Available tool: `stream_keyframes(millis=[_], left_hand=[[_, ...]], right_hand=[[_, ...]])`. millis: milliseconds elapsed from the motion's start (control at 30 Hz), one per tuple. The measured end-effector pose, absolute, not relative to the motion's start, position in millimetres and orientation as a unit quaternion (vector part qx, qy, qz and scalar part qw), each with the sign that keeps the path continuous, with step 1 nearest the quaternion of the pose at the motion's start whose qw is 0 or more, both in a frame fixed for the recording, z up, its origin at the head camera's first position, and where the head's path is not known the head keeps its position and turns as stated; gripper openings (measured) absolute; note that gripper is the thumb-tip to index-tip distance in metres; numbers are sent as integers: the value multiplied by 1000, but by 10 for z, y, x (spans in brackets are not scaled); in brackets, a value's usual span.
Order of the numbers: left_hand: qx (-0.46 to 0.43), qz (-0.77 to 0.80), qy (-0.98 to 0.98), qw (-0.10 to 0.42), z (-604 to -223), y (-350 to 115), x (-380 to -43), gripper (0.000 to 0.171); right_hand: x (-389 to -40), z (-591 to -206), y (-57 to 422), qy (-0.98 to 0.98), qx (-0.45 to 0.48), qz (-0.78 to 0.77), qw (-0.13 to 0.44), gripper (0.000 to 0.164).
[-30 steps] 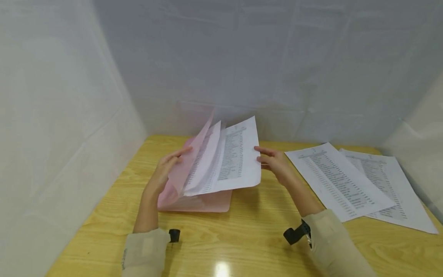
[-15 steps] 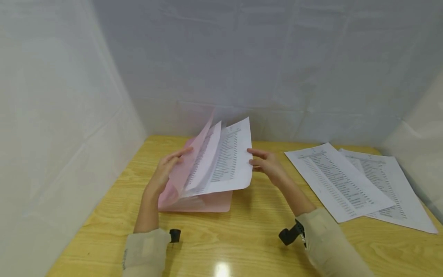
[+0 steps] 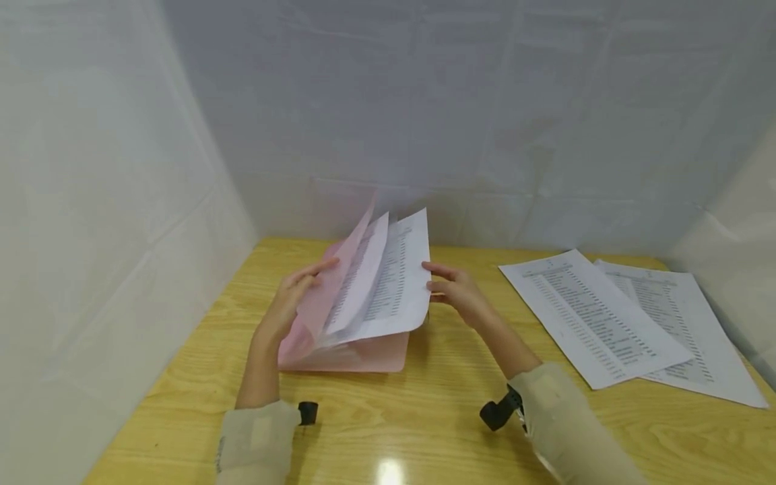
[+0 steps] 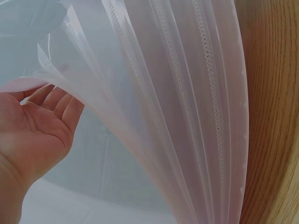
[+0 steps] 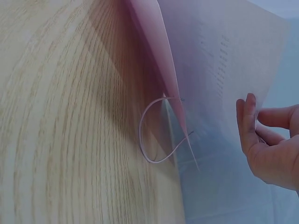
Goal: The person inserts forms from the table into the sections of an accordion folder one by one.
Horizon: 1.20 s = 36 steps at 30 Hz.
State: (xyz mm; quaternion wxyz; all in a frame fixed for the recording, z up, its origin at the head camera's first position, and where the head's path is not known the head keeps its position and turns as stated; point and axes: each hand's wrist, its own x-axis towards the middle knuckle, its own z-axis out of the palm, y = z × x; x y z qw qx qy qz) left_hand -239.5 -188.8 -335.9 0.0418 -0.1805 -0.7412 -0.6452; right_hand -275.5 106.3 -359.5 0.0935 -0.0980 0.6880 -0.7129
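Observation:
A translucent pink expanding folder [image 3: 372, 353] lies on the table in the head view, its front cover [image 3: 324, 289] raised. My left hand [image 3: 287, 300] pinches that cover at its edge, thumb on one side and fingers behind. Pleated pockets [image 4: 196, 116] fan apart in the left wrist view. Between the pleats stands a white printed sheet [image 3: 354, 279]. Right of it, another printed sheet [image 3: 409, 289] is partly inside the folder. My right hand [image 3: 462, 293] pinches this sheet's right edge between thumb and fingers. Its lower left part is hidden by the folder.
Two printed sheets [image 3: 594, 323] overlap on the right side of the wooden table [image 3: 364, 424]. Pale sheeting [image 3: 412, 121] walls the back and sides. A thin elastic loop [image 5: 140, 130] sticks out from the folder's edge in the right wrist view.
My right hand and the printed sheet it pinches have moved left, deeper into the folder. My left hand and the raised cover stay almost where they were.

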Motion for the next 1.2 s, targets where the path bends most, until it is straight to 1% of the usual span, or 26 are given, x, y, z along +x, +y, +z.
stream_keyframes(millis=[333, 1200], left_hand=[[-188, -644, -740, 45, -3360, -1885, -2410, 37], [-195, -647, -736, 47, -3372, -1875, -2396, 36]], right_hand=[[-2765, -3624, 979, 676, -111, -720, 114, 49], [-2804, -3707, 676, 727, -96, -670, 116, 46]])
